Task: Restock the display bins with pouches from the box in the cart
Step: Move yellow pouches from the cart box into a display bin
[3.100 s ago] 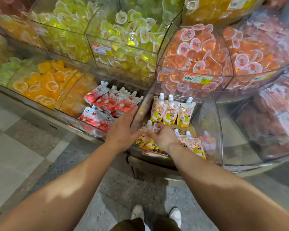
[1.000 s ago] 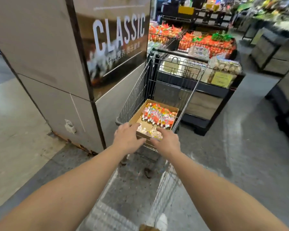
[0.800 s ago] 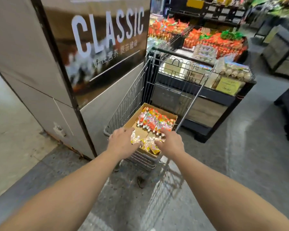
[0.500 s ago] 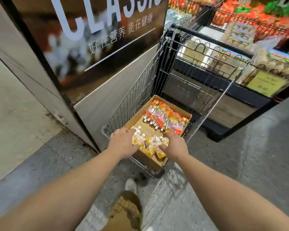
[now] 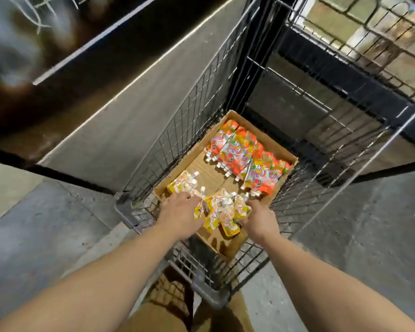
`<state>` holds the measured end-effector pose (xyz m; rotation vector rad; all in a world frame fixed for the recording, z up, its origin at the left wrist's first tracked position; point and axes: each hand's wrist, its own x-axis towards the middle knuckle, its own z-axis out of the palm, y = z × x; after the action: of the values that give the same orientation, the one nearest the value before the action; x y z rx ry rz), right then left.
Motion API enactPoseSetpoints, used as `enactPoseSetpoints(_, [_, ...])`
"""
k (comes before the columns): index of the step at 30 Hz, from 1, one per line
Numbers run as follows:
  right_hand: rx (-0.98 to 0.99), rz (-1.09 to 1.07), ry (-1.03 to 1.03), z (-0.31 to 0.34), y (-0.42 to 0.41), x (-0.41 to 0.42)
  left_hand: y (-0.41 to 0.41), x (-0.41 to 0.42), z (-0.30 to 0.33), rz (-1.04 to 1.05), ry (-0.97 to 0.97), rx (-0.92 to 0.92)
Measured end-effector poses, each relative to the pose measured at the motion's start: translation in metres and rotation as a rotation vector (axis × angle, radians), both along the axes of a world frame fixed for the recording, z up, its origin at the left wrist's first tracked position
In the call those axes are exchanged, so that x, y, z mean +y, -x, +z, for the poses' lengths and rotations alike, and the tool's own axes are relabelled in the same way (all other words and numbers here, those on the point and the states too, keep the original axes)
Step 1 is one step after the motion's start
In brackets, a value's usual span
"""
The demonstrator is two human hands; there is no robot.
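Note:
An open cardboard box [image 5: 261, 137] sits in a wire shopping cart [image 5: 189, 121]. Several orange-red spouted pouches [image 5: 244, 159] lie in a row at its far side. At the near side lies a bunch of yellow pouches [image 5: 222, 212]. My left hand [image 5: 181, 212] curls over the bunch from the left, and one more yellow pouch [image 5: 183, 183] lies just beyond its fingers. My right hand [image 5: 259, 216] grips the bunch from the right. The pouches are squeezed together between both hands.
A grey wall panel [image 5: 134, 111] with a dark poster stands close to the cart's left side. The cart's black rear frame and handle [image 5: 256, 56] rise behind the box. Grey floor [image 5: 369, 236] lies around the cart. My legs show below.
I turned from the display bins to the cart and leaned in. Both hands went down into the box and closed in on the yellow pouches from either side.

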<state>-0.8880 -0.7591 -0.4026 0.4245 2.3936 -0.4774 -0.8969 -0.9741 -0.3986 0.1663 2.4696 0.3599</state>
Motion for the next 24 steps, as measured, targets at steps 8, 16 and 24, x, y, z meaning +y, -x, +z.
enactPoseSetpoints(8, [-0.105, 0.090, 0.072, -0.099, 0.046, 0.004, 0.013, 0.028, -0.079, 0.113, -0.006, -0.199])
enactPoseSetpoints(16, [-0.142, 0.360, 0.005, -0.166, 0.061, -0.005, 0.014, 0.045, -0.135, 0.205, -0.056, -0.287])
enactPoseSetpoints(24, [-0.223, 0.297, 0.361, -0.147, 0.085, 0.000, 0.025, 0.047, -0.130, 0.307, -0.167, -0.401])
